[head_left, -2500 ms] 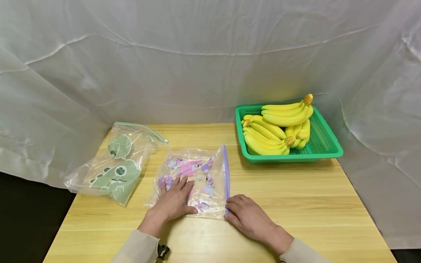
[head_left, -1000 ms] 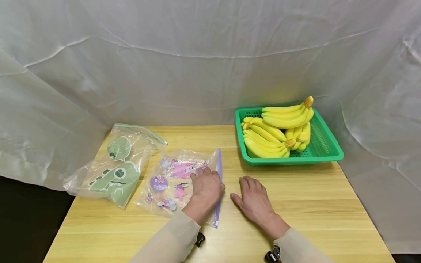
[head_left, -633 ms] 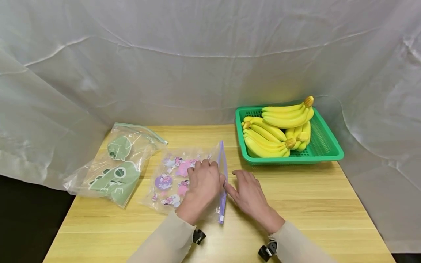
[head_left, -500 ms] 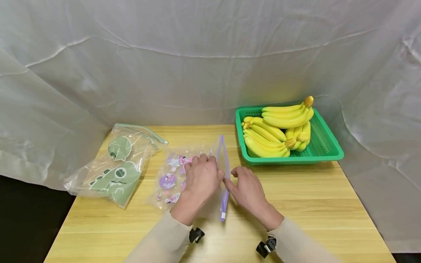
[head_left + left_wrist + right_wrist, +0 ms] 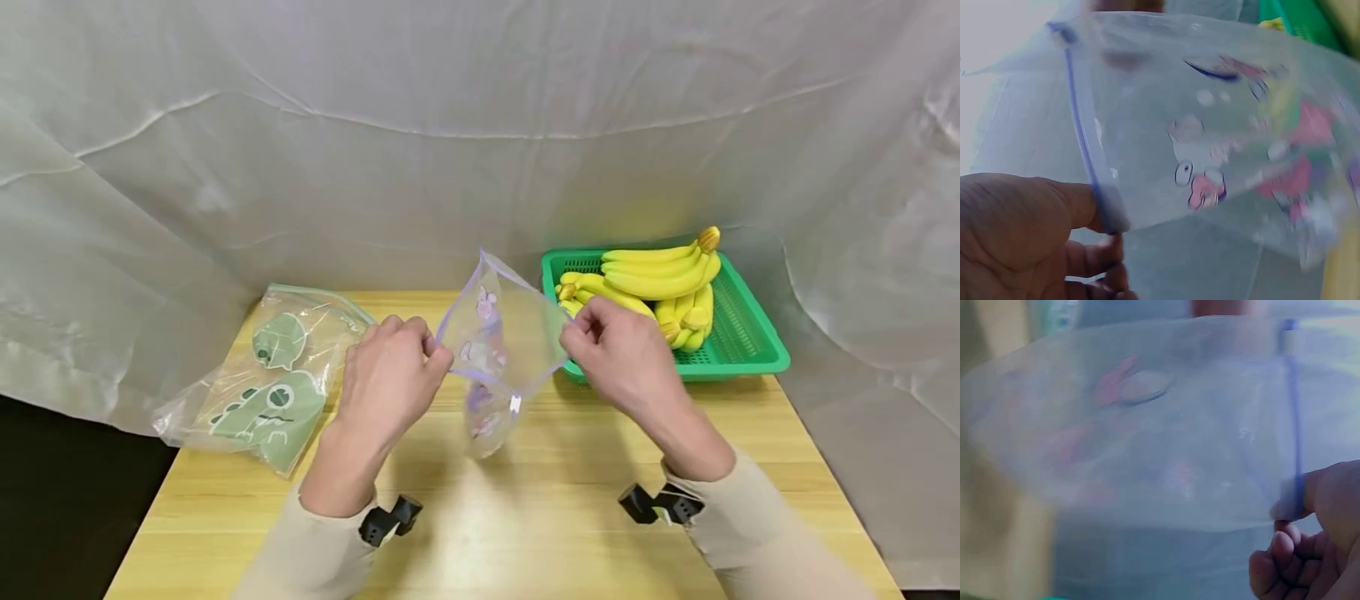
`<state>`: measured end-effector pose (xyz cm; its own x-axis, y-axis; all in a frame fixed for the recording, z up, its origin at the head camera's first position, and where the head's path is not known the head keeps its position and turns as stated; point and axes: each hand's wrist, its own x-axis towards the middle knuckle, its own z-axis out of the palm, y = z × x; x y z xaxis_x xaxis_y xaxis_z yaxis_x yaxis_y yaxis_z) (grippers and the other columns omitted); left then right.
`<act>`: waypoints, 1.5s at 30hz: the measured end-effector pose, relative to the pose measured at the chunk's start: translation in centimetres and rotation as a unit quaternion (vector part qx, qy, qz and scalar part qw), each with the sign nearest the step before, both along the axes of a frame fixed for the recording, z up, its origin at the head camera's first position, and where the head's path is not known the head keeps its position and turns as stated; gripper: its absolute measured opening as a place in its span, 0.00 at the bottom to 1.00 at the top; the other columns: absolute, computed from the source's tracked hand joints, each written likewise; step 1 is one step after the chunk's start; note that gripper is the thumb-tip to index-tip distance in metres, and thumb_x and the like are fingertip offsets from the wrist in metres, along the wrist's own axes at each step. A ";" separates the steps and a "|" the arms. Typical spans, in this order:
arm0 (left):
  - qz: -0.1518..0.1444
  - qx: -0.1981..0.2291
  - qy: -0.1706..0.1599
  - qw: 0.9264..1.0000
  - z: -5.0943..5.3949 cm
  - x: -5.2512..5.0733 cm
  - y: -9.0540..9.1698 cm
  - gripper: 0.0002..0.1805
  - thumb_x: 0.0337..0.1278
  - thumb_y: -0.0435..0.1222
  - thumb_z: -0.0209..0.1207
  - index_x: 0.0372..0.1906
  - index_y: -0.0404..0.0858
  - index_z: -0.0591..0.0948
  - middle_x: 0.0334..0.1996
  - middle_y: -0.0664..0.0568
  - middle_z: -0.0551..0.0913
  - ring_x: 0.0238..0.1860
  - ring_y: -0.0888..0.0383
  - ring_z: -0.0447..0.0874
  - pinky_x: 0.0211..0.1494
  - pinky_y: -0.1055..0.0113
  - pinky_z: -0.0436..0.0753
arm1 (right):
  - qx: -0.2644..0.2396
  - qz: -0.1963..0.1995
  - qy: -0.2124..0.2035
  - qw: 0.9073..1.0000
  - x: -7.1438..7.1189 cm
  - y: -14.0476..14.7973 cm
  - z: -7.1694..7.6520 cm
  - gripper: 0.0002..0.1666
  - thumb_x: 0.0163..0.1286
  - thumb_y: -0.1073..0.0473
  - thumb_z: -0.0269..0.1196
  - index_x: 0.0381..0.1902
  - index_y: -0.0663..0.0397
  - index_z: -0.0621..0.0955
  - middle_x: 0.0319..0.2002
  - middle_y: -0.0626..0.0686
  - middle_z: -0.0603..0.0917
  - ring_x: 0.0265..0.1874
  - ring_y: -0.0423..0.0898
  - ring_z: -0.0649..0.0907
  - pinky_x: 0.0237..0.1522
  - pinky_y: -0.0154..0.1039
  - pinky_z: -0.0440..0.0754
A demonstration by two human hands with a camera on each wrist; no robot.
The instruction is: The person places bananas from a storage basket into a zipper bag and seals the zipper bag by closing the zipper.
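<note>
Over the wooden table (image 5: pixel 525 542), a transparent plastic bag (image 5: pixel 487 358) with pink and purple cartoon prints hangs from the left hand (image 5: pixel 382 375) and the right hand (image 5: pixel 633 358). Thumb and finger of each pinch one side of its violet zip rim, other fingers curled; the mouth gapes like a diamond. Behind is wrinkled, silvery cloth (image 5: pixel 480 125); smooth bananas (image 5: pixel 660 275) lie in a perforated green basket (image 5: pixel 735 367).
</note>
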<state>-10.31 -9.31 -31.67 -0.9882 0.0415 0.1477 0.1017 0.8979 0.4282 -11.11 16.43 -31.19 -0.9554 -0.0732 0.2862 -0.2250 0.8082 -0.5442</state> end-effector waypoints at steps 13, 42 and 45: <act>-0.008 -0.008 -0.101 0.995 0.4 0.3 -3.5 0.12 0.65 0.44 0.56 0.27 0.44 0.77 0.27 0.50 0.77 0.27 0.52 0.75 0.27 0.60 0.69 | 0.048 0.155 0.061 0.985 1.9 -7.8 1.5 0.11 0.63 0.61 0.63 0.23 0.46 0.74 0.20 0.43 0.73 0.19 0.40 0.71 0.23 0.36 0.70; -0.032 -0.038 -0.045 0.998 -4.3 -1.5 -1.9 0.15 0.70 0.48 0.63 0.33 0.42 0.80 0.26 0.51 0.79 0.28 0.51 0.79 0.34 0.51 0.77 | 0.121 0.080 -0.083 0.986 -1.9 -5.4 -1.8 0.22 0.75 0.50 0.58 0.20 0.46 0.71 0.18 0.46 0.69 0.18 0.45 0.72 0.23 0.41 0.68; 0.005 -0.056 -0.022 0.998 -4.9 -1.8 -2.5 0.11 0.70 0.42 0.59 0.39 0.38 0.80 0.29 0.47 0.81 0.33 0.45 0.82 0.40 0.46 0.78 | 0.136 0.070 -0.078 0.985 -2.3 -4.3 -2.1 0.20 0.72 0.54 0.55 0.19 0.46 0.68 0.17 0.46 0.66 0.18 0.46 0.70 0.22 0.42 0.67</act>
<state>-12.10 -11.79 -36.58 -0.9940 0.0458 0.0995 0.0763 0.9411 0.3294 -13.46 12.11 -33.28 -0.9610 -0.2620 0.0888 -0.2764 0.8955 -0.3490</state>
